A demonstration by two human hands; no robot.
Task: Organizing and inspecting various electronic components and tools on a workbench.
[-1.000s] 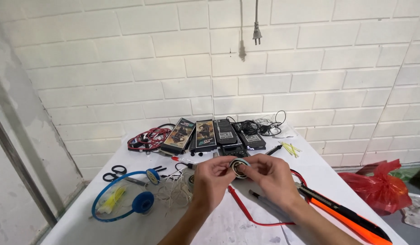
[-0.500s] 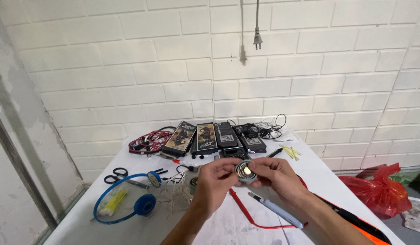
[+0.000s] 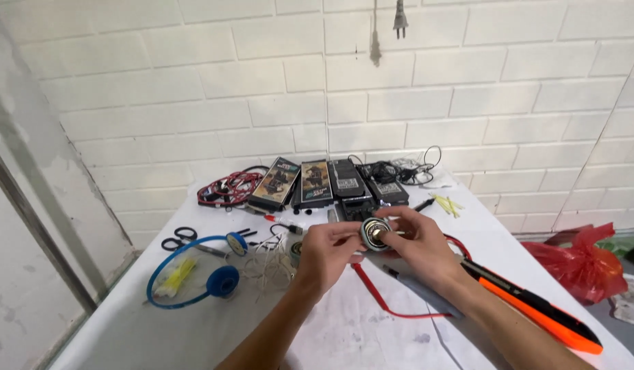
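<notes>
White surface [image 3: 193, 329] against a brick wall, carrying a row of flat black boxes [image 3: 317, 183] at the back, a blue headband headphone [image 3: 193, 274] at left and an orange-and-black tool [image 3: 536, 312] at right. Left hand [image 3: 324, 250] and right hand [image 3: 416, 243] meet above the middle of the surface. Both grips pinch a small round metal speaker part [image 3: 375, 233] between fingertips, just above a red strap [image 3: 378, 298].
</notes>
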